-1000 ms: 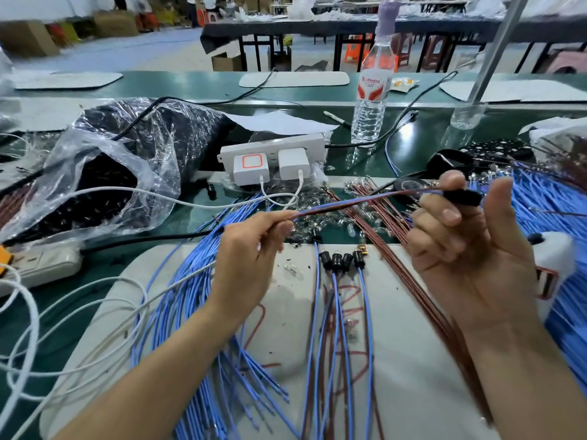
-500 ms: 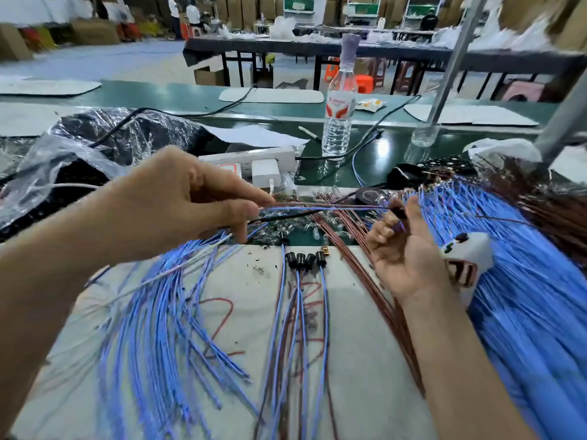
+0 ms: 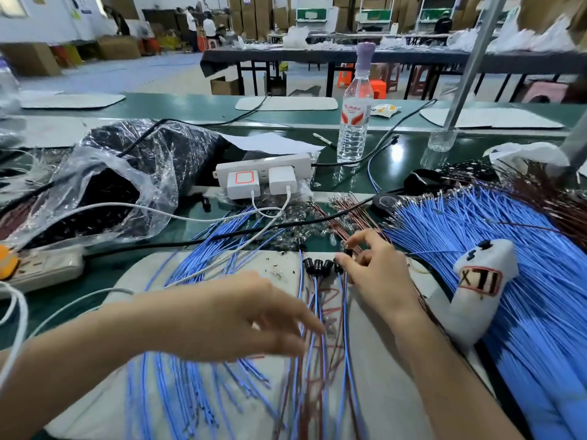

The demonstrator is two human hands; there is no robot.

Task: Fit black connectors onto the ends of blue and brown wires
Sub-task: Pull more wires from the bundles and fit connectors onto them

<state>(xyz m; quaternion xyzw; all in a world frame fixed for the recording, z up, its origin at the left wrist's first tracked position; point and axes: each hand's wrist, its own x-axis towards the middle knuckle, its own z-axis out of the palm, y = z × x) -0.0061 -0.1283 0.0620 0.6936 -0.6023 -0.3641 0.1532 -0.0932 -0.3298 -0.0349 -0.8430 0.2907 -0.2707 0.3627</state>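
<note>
**Q:** Right hand?
**Me:** My right hand (image 3: 378,277) pinches a black connector (image 3: 348,251) between thumb and first finger, with the other fingers curled under. It sits at the far end of the white mat (image 3: 390,392), just right of the finished connectors (image 3: 317,265) that lie side by side.

**Q:** Is a wire seated in it?
**Me:** A blue wire runs from under my thumb down the mat. Whether it is seated in the connector, I cannot tell.

**Q:** Left hand?
**Me:** My left hand (image 3: 241,315) is loose, fingers stretched out, holding nothing. It is blurred. The fingertips are over the fitted wires (image 3: 315,290), lower down the mat. I cannot tell if they touch.

**Q:** Stock?
**Me:** There is a thick sheaf of blue wires (image 3: 476,236) on my right. The brown wires (image 3: 346,222) are just beyond my right hand. Loose blue wires (image 3: 203,268) fan out on the left. A plastic bag (image 3: 127,173) of dark parts lies far left on the green table (image 3: 397,176). The power strip (image 3: 263,168) and water bottle (image 3: 354,128) stand behind.
</note>
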